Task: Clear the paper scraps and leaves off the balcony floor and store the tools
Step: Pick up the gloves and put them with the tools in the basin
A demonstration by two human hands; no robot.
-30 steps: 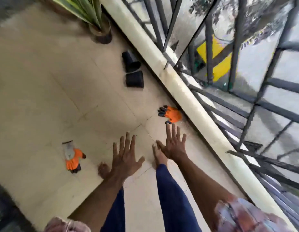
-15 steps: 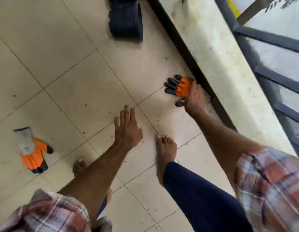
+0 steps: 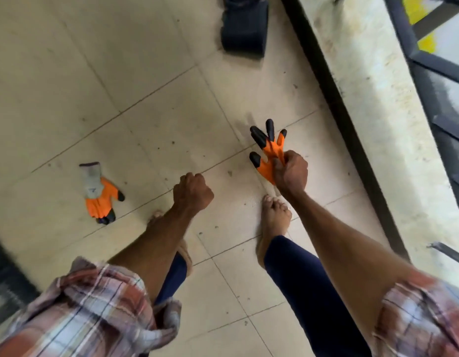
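Fingers of the right hand [image 3: 291, 172] pinch 1 orange glove [image 3: 268, 150], left hand [image 3: 192, 191] fisted empty; gathering tools, second glove [image 3: 99, 195] likely next.

The floor [image 3: 146, 112] is pale cream tile, smooth with a dull sheen, dirt-speckled, with thin grout lines. Right of centre, the clawed glove [image 3: 270, 148] has a crinkled matt orange rubbery coating and hard glossy black tips. At left, the grey-cuffed glove [image 3: 99, 199] has a knitted cloth cuff and matt orange coating. Top centre, the pot [image 3: 245, 29] is ribbed matt black plastic. Upper right, the ledge [image 3: 377, 112] is rough, stained whitish concrete and the railing [image 3: 429, 65] is dark painted metal. The sleeves [image 3: 94, 305] are soft plaid cloth
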